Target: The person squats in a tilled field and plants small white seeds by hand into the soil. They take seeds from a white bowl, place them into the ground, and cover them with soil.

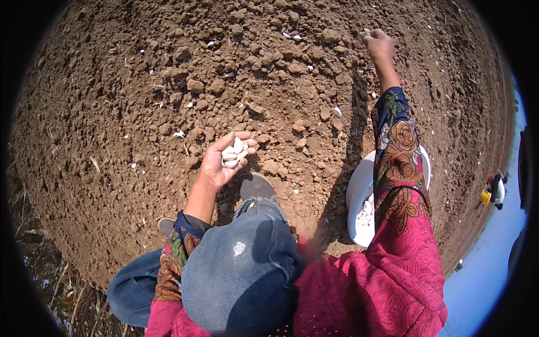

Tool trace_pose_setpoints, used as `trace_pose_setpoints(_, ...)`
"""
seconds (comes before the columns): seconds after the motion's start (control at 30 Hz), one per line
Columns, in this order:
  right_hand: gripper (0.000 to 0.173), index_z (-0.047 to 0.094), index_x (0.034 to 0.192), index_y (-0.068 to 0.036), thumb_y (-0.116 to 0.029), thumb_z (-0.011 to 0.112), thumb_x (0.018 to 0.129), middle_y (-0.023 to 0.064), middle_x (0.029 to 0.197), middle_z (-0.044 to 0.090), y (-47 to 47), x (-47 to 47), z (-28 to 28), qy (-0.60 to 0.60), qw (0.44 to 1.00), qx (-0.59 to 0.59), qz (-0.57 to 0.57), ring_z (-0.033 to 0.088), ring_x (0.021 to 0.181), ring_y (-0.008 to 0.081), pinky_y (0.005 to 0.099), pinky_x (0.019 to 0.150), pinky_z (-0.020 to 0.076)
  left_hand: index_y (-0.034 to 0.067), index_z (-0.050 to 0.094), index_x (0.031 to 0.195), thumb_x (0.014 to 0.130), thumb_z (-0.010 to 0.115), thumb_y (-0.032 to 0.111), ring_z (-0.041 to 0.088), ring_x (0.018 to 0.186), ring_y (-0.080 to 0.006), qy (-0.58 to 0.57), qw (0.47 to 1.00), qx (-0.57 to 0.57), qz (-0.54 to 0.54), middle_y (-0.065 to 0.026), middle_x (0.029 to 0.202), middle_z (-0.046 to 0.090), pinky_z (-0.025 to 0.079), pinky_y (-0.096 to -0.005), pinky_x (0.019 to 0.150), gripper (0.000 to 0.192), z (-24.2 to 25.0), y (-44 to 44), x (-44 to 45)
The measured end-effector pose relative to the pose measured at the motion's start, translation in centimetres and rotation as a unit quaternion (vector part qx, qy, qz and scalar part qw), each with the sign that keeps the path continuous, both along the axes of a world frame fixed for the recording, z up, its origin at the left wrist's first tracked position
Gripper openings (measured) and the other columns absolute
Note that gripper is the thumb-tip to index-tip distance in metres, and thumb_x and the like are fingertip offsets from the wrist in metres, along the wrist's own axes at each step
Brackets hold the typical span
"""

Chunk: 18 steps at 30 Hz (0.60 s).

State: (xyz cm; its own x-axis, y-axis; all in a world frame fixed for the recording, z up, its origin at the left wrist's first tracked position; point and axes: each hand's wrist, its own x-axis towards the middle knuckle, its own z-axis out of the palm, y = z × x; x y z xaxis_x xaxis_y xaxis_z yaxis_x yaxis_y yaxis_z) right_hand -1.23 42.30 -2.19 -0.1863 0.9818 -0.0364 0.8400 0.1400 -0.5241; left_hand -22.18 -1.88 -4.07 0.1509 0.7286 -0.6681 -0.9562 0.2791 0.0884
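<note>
Several peeled-looking white garlic cloves [234, 153] rest in the palm of my left hand [225, 159], which is cupped just beyond my knee. My right hand [380, 47] is stretched far forward at the upper right, low over the soil. Its fingertips are pinched on a small pale thing, apparently a garlic clove [367, 32]. Beneath my right sleeve stands a white plastic bucket [354, 185], partly hidden by the arm. More loose cloves [365, 215] lie inside it.
Cloddy brown soil [269, 105] spreads all round, dotted with scattered white cloves such as one clove [338, 111]. My shoe [257, 186] is below my left hand. Dry stalks [71, 295] edge the lower left. Far right, another person [498, 189] is by a yellow container [485, 196].
</note>
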Motion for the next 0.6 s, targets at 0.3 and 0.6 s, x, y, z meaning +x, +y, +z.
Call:
trace_pose_setpoints(0.3, 0.026, 0.071, 0.104, -0.009, -0.011, 0.051, 0.087, 0.0217, 0.107, 0.068, 3.4, -1.4, -5.3, -0.33, 0.933, 0.011, 0.142, 0.066, 0.1, 0.0369, 0.0458, 0.085, 0.0522, -0.008, 0.052, 0.126, 0.102, 0.045, 0.031, 0.068, 0.1, -0.0281, 0.013, 0.999, 0.039, 0.035, -0.0213, 0.114, 0.064, 0.063, -0.0339, 0.074, 0.046, 1.7, 3.5, -1.3)
trace_pose_setpoints(0.6, 0.03, 0.07, 0.113, -0.011, -0.029, 0.055, 0.094, 0.015, 0.109, 0.07, -2.5, -5.3, 0.8, -0.265, 0.948, 0.09, 0.15, 0.068, 0.101, 0.0296, 0.0386, 0.087, 0.0532, -0.005, 0.04, 0.139, 0.105, 0.034, 0.037, 0.059, 0.116, -0.0379, -0.061, 0.99, 0.108, 0.072, -0.0267, 0.134, 0.052, 0.057, -0.0478, 0.093, 0.055, 2.0, 4.6, -1.1)
